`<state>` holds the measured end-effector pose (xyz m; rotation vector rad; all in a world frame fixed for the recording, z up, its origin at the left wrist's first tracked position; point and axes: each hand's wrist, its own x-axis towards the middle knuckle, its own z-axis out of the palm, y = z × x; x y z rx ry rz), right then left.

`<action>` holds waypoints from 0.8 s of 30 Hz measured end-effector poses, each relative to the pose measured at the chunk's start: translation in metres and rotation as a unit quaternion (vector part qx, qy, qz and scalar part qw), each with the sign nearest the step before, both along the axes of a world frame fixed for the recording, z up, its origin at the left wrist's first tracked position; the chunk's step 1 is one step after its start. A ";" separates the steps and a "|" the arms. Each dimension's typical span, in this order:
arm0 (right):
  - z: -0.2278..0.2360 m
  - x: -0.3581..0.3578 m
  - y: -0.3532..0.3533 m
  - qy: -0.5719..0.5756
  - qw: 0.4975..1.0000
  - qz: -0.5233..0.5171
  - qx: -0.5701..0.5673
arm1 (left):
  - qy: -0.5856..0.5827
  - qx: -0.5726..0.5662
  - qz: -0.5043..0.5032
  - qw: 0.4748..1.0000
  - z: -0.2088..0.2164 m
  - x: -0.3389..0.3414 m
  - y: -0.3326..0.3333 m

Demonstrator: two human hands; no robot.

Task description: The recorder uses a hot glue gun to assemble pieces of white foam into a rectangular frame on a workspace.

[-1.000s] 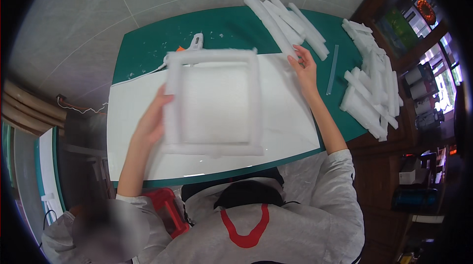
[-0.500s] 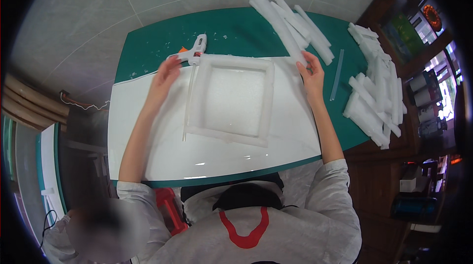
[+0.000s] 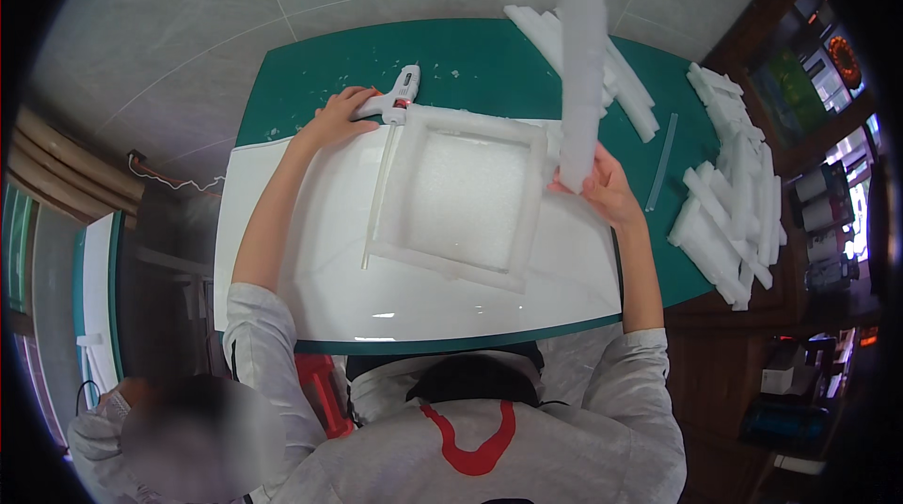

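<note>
A long white foam strip (image 3: 583, 43) rises from my right hand (image 3: 607, 189), whose fingers are closed round its lower end. Its far end reaches the top edge of the view. My left hand (image 3: 340, 118) has its fingers and thumb about the handle of a white glue gun (image 3: 404, 88), which lies on its side at the back of the table. A clear glue stick (image 3: 379, 198) extends from the gun toward me. Between my hands sits a square white foam tray (image 3: 456, 271) with raised strips along its edges.
Several foam strips (image 3: 632, 95) lie at the back right of the green table mat (image 3: 310, 71). A loose glue stick (image 3: 662, 164) is beside them. Foam pieces (image 3: 720, 222) are piled at the right edge. A white board (image 3: 320, 307) lies under the tray. Another person's sleeve (image 3: 89, 433) shows lower left.
My right hand has lifted the foam strip off the heap and swung it upright, its lower end nearer the tray. My left hand has moved onto the glue gun's handle.
</note>
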<state>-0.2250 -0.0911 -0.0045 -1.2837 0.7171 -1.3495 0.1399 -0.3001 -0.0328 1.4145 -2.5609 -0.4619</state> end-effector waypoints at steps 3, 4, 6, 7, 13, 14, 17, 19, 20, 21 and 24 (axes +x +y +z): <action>0.001 -0.012 0.004 0.056 0.988 0.129 0.058 | 0.012 0.006 -0.031 0.999 -0.001 -0.003 -0.011; 0.001 -0.012 0.006 0.020 0.977 0.197 0.078 | 0.010 0.010 -0.050 0.999 0.000 -0.004 -0.015; 0.004 -0.009 0.010 -0.017 0.960 0.263 0.098 | 0.004 0.035 -0.062 0.997 0.006 -0.007 -0.024; 0.009 -0.004 0.012 0.016 0.959 0.257 0.118 | -0.004 0.061 -0.073 0.995 0.009 -0.008 -0.026; 0.003 0.009 0.003 0.094 0.968 0.209 0.103 | 0.032 -0.008 -0.069 0.997 0.026 0.022 -0.028; 0.001 0.010 0.002 0.114 0.973 0.176 0.095 | 0.030 -0.006 -0.068 0.997 0.030 0.035 -0.028; -0.006 0.012 -0.004 0.138 0.978 0.139 0.078 | 0.080 -0.009 -0.036 0.996 0.052 0.062 -0.020; -0.009 0.019 -0.007 0.130 0.981 0.119 0.081 | 0.188 0.057 0.079 0.977 0.066 0.080 -0.002; -0.009 0.022 -0.008 0.125 0.984 0.097 0.084 | 0.186 0.057 0.078 0.978 0.065 0.092 -0.002; -0.011 0.024 -0.009 0.124 0.984 0.098 0.085 | 0.246 0.031 0.060 0.967 0.067 0.103 0.002; -0.017 0.027 -0.014 0.100 0.990 0.060 0.078 | 0.341 0.081 0.081 0.933 0.075 0.118 0.020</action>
